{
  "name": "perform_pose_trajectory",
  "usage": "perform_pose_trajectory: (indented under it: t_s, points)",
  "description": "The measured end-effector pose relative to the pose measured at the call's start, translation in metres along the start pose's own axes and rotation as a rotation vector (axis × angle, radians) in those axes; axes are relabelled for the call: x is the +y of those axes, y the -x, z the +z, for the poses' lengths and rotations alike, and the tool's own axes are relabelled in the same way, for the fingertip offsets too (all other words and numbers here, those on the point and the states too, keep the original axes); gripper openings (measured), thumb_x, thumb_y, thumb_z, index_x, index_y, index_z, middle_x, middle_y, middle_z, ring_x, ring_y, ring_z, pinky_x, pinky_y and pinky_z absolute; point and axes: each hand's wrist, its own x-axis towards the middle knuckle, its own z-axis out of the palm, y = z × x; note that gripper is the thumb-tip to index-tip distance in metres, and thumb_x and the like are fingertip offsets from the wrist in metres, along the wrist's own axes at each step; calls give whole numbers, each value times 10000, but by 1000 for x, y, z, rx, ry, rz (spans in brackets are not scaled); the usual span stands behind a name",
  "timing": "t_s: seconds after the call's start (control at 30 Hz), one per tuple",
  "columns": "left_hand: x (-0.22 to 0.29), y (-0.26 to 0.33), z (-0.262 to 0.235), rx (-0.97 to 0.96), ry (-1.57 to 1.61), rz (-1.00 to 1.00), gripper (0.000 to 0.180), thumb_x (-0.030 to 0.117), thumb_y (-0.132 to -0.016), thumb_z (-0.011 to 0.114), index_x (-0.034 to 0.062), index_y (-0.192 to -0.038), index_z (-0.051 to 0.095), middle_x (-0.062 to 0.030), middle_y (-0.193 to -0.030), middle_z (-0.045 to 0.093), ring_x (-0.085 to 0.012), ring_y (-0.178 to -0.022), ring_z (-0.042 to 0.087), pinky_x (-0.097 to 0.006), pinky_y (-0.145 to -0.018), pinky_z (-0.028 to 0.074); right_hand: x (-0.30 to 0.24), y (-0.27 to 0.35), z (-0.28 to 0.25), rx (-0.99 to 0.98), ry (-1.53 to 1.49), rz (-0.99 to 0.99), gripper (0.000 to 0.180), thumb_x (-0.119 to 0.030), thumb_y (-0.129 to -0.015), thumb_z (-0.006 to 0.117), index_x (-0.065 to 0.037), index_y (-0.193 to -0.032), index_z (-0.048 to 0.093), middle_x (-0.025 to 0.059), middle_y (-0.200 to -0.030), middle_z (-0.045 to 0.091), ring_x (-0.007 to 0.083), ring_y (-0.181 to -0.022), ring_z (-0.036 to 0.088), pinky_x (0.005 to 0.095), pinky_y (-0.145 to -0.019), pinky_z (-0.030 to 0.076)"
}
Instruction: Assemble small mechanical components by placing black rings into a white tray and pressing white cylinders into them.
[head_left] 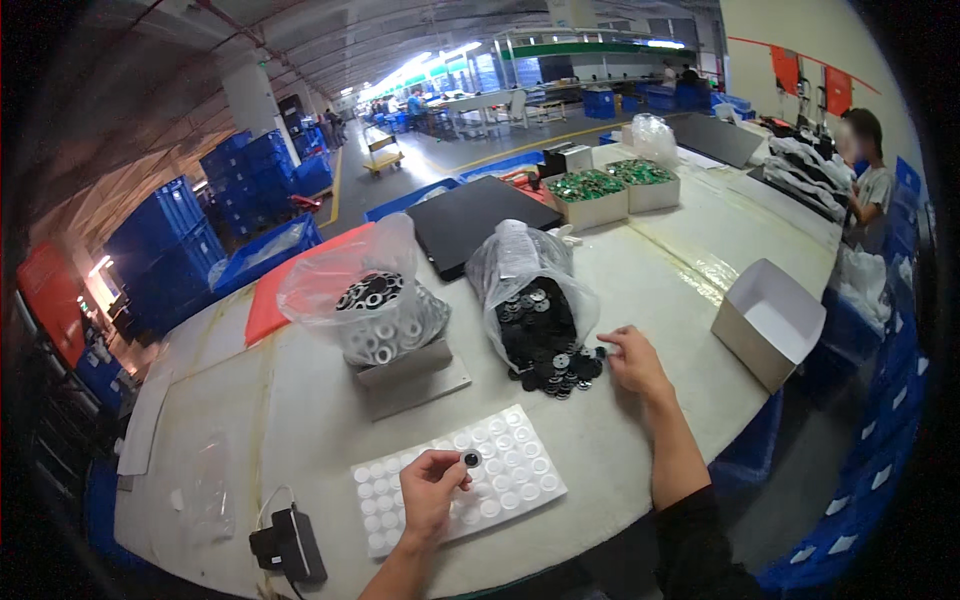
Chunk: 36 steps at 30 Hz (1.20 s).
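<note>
My left hand (428, 492) is closed, pinching a small ring with a black centre (471, 459) between thumb and fingertips. It hovers over a white tray (376, 541) with rows of round pockets. My right hand (637, 362) reaches to the right edge of a pile of black discs (560, 372). Its fingertips are closed at a single black disc (601, 352) beside the pile. These discs spill from a clear plastic bag (515, 250) lying open toward me. Left of it, another clear bag (345, 290) holds black and pale rings, standing in a grey box (408, 372).
Beyond the bags lie a black panel (480, 222) and boxes of green parts (592, 211). An empty white carton (768, 320) stands at right. A black power adapter (290, 545) sits front left. Another person (868, 185) works at the far right. Blue crates (165, 255) are stacked at left.
</note>
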Motion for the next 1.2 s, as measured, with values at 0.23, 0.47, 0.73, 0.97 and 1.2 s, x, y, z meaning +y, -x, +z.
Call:
perform_pose_trajectory:
  t_s: [0.23,0.47,0.73,0.97,1.2]
  points:
    - [61,-10,-23,124,-132,160,161,-1,-802,624,-4,-963,633,-33,-780,610,-86,-649,547,-217,-601,455,-19,9,-17,-273,379,16,113,-98,-705,638,-46,-788,694,167,-801,627,347,-803,595,415,-747,476]
    - [164,-149,-48,216,-558,595,149,59,-759,662,-27,-881,663,-79,-804,675,-129,-740,631,-263,-706,502,-41,15,-11,-28,306,-261,104,-102,-720,658,-31,-789,688,142,-775,643,317,-674,611,389,-640,487]
    - [171,-122,-66,387,-745,714,186,101,-764,670,-6,-917,668,-64,-789,676,-105,-663,601,-245,-615,479,-80,21,6,-77,-378,-218,89,-28,-754,683,19,-828,671,73,-651,573,101,-549,525,227,-527,420]
    - [85,0,-113,111,-1095,190,126,123,-772,652,20,-841,673,-99,-700,650,-161,-612,612,-286,-589,482,-104,74,44,-547,-741,85,128,21,-722,716,35,-841,671,63,-724,650,97,-645,602,217,-600,482]
    - [48,1,-128,179,-1266,111,186,193,-750,654,15,-803,664,-129,-752,646,-265,-730,629,-377,-678,491,-104,95,59,-614,-619,-14,149,-24,-718,739,27,-846,683,67,-727,653,91,-652,592,221,-602,462]
